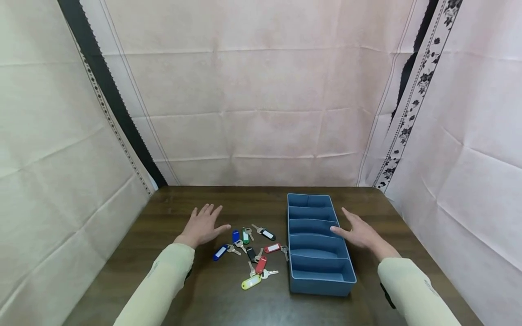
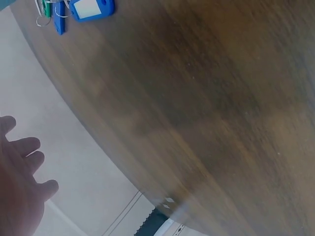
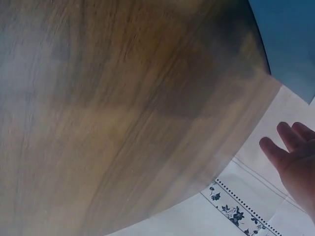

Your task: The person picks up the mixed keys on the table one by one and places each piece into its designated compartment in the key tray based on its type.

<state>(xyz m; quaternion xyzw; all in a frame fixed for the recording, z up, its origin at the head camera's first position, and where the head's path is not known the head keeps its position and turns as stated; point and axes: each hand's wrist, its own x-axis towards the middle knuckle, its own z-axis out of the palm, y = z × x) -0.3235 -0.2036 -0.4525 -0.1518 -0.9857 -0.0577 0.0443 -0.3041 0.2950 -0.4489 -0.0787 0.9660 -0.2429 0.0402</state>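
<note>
Several keys with coloured tags lie in a loose cluster mid-table. Among them are a yellow tag (image 1: 251, 282), two red ones, a green tag (image 1: 245, 236), two black ones and a blue tag (image 2: 91, 8) with a white label. To the left of the cluster my left hand (image 1: 201, 227) is held over the table, fingers spread and holding nothing. A blue tray (image 1: 320, 290) with a row of compartments stands right of the keys. My right hand (image 1: 359, 232) hovers at its right side, fingers extended, the thumb overlapping the tray's rim in the head view.
The brown wooden table (image 1: 212, 303) fills the lower view. White cloth (image 1: 261, 99) hangs behind it and on both sides, with a floral border (image 1: 412, 113) at the right and a dark strip (image 1: 118, 99) at the left.
</note>
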